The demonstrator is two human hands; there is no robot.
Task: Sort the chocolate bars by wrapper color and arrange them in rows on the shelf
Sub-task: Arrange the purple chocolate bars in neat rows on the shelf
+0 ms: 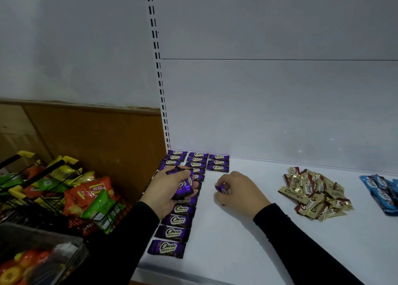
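Purple Choco bars [172,232] lie in rows on the left part of the white shelf [247,241], running from the back wall toward the front edge. My left hand [168,190] hovers over these rows and grips a bunch of purple bars [185,187]. Just right of the rows, my right hand [237,190] pinches a single purple bar [220,188] close above the shelf surface. A loose heap of gold Choco bars [312,196] sits farther right. Blue bars [383,192] are piled at the right edge of view.
A wire basket [71,190] of green, orange and yellow snack bags stands left of the shelf. A bag of round red and yellow sweets [19,265] sits at the lower left. The slotted shelf upright [160,78] rises behind the purple rows.
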